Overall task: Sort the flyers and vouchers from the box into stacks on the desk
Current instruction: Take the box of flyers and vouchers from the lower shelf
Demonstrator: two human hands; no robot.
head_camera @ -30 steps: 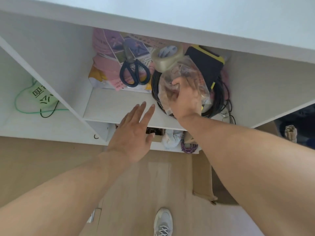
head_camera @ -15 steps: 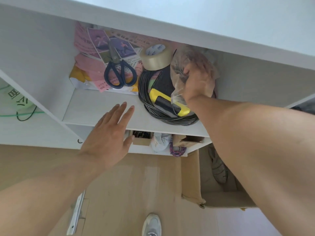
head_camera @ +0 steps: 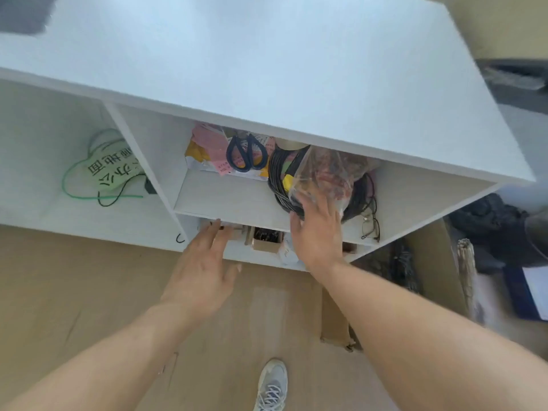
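Flyers (head_camera: pixel 211 143): pink, piled on the shelf (head_camera: pixel 231 200) under scissors (head_camera: pixel 246 154)
Left hand (head_camera: pixel 201 274): spread wide, empty
Right hand (head_camera: pixel 318 229): fingers spread, against plastic bag (head_camera: pixel 329 176)

The flyers and vouchers (head_camera: pixel 212 143) lie in a loose, untidy pile at the back of the middle shelf (head_camera: pixel 231 200), under the white worktop (head_camera: pixel 267 54). Pink slips lie uppermost, overlapping at odd angles, with yellow and white sheets beneath them. One small pink slip (head_camera: pixel 224 167) with fine print juts forward over the pile's front edge. Dark-handled scissors (head_camera: pixel 245 153) rest on top of the papers. The upper part of the pile is hidden by the worktop's edge. The print is too small to read.
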